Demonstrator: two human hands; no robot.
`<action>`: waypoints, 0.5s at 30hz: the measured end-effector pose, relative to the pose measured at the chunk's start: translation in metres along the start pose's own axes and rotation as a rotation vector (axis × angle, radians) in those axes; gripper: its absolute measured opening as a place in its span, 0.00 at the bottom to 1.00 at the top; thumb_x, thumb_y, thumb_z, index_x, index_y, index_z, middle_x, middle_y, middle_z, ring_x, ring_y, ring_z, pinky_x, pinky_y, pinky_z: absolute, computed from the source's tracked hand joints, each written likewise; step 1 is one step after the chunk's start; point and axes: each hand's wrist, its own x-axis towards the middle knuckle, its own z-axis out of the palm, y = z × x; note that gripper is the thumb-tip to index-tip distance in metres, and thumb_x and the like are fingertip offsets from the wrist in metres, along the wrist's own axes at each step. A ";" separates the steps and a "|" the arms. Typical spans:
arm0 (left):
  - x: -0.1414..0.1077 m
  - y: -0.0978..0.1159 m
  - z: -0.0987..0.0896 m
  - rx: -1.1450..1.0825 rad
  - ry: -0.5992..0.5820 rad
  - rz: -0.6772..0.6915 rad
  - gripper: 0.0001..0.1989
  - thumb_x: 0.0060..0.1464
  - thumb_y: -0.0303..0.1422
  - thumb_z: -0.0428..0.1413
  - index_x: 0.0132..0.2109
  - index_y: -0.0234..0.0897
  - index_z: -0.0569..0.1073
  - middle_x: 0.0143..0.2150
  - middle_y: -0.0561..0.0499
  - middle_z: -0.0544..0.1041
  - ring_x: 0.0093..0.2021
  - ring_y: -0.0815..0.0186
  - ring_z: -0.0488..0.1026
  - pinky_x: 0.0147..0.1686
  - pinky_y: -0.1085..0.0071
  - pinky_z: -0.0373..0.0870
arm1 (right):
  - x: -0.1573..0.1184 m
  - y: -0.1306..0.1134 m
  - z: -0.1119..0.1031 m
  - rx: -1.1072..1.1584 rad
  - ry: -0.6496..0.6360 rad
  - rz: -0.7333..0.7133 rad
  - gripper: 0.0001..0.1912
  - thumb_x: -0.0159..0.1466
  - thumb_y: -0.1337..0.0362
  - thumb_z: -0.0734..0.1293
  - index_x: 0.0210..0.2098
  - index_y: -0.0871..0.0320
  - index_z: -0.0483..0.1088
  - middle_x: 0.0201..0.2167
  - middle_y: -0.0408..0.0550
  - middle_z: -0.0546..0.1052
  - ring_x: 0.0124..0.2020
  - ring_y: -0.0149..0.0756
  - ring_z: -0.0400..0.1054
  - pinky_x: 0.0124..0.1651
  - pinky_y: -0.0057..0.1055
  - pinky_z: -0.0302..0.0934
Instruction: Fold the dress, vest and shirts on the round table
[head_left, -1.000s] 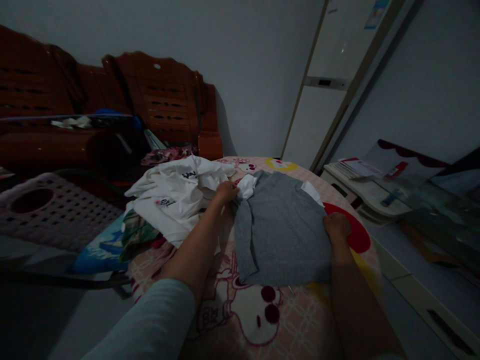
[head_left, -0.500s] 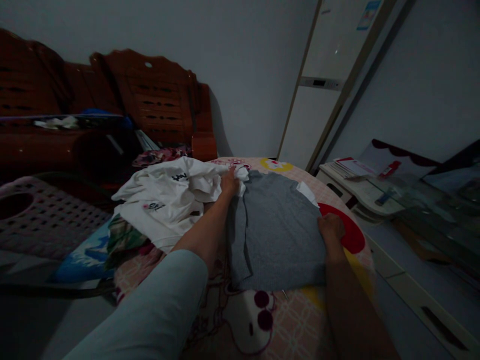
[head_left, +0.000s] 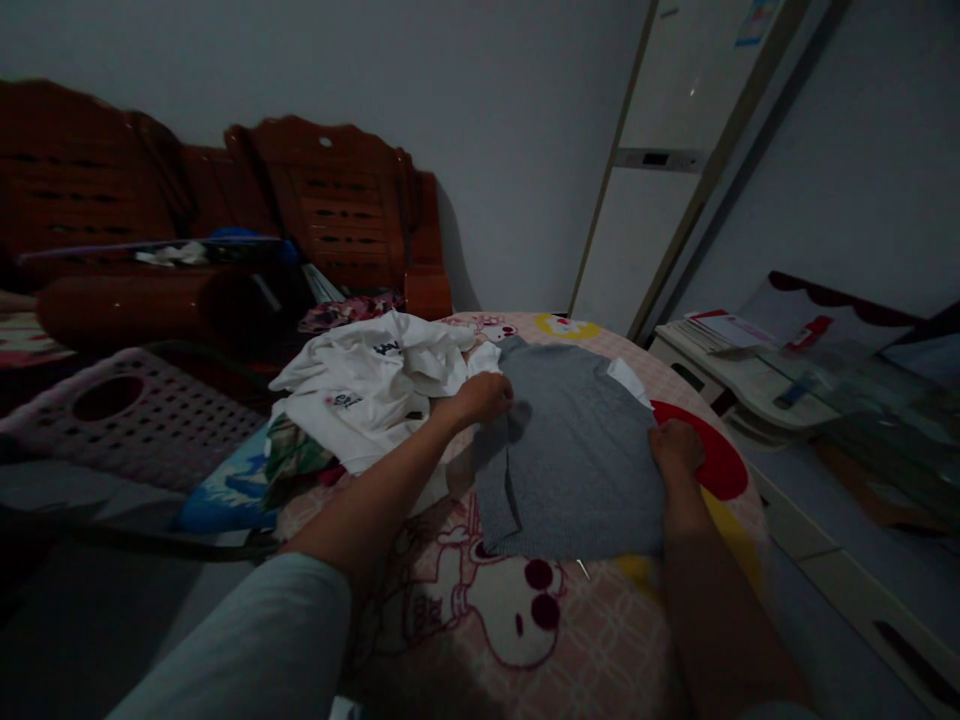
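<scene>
A grey knit garment (head_left: 581,460) with white bits at its upper corners lies spread on a round table with a patterned pink cloth (head_left: 600,630). My left hand (head_left: 486,397) is over its upper left edge, fingers bent together; what they pinch, if anything, is too small to tell. My right hand (head_left: 676,445) is closed on the garment's right edge. White clothing (head_left: 367,385) with dark lettering is heaped left of my left hand. A thin metal item (head_left: 583,570) pokes out below the garment's lower edge.
Behind on the left is a wooden sofa (head_left: 337,215) with things on it. A pink woven basket (head_left: 142,420) stands at the left. To the right are a cabinet (head_left: 757,385) with papers and a glass top. A tall white unit (head_left: 630,235) stands at the back.
My left hand has come down and nearer along the garment's left side, its fingers now bent. My right hand still grips the right edge. The view has shifted slightly.
</scene>
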 end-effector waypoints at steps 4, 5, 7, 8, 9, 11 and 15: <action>-0.040 0.019 0.027 0.117 -0.076 0.005 0.32 0.52 0.51 0.60 0.58 0.36 0.73 0.50 0.35 0.79 0.50 0.48 0.76 0.46 0.62 0.70 | 0.000 0.001 0.001 -0.016 -0.004 -0.006 0.15 0.61 0.63 0.64 0.41 0.61 0.80 0.44 0.65 0.79 0.48 0.56 0.75 0.47 0.46 0.69; -0.046 0.020 0.032 0.127 -0.098 0.021 0.35 0.51 0.51 0.61 0.61 0.37 0.70 0.51 0.35 0.78 0.51 0.48 0.76 0.47 0.62 0.70 | -0.001 0.001 0.000 -0.022 -0.007 -0.003 0.15 0.61 0.63 0.64 0.42 0.61 0.80 0.45 0.65 0.79 0.48 0.56 0.75 0.47 0.46 0.69; -0.053 0.017 0.035 0.129 -0.140 0.062 0.39 0.51 0.50 0.61 0.66 0.38 0.65 0.54 0.35 0.77 0.52 0.48 0.75 0.48 0.62 0.70 | -0.002 0.000 0.000 -0.031 -0.011 -0.006 0.16 0.62 0.63 0.63 0.43 0.62 0.79 0.45 0.64 0.79 0.49 0.56 0.74 0.47 0.46 0.69; -0.056 0.015 0.033 0.125 -0.157 0.080 0.41 0.50 0.50 0.62 0.67 0.39 0.62 0.55 0.36 0.76 0.53 0.49 0.74 0.49 0.62 0.69 | -0.003 0.000 0.000 -0.035 -0.011 -0.012 0.16 0.62 0.63 0.63 0.43 0.62 0.79 0.46 0.64 0.79 0.49 0.56 0.74 0.47 0.46 0.69; -0.058 0.012 0.030 0.119 -0.172 0.095 0.42 0.50 0.50 0.62 0.68 0.40 0.61 0.56 0.37 0.76 0.54 0.49 0.74 0.49 0.62 0.69 | -0.003 0.000 0.000 -0.041 -0.011 -0.017 0.16 0.63 0.63 0.63 0.43 0.63 0.79 0.46 0.64 0.79 0.49 0.56 0.74 0.47 0.46 0.69; -0.062 0.006 0.022 0.085 -0.206 0.121 0.42 0.49 0.49 0.64 0.68 0.41 0.62 0.55 0.40 0.77 0.54 0.51 0.74 0.50 0.64 0.69 | -0.003 -0.001 -0.001 -0.061 -0.018 -0.016 0.16 0.63 0.62 0.63 0.43 0.63 0.79 0.46 0.64 0.79 0.49 0.56 0.74 0.46 0.45 0.68; -0.068 -0.001 0.007 -0.120 -0.280 0.285 0.31 0.53 0.33 0.62 0.64 0.45 0.69 0.48 0.48 0.80 0.45 0.62 0.77 0.44 0.70 0.69 | -0.002 -0.001 -0.001 -0.092 -0.021 0.003 0.15 0.62 0.61 0.64 0.42 0.60 0.79 0.45 0.62 0.79 0.48 0.54 0.74 0.45 0.43 0.68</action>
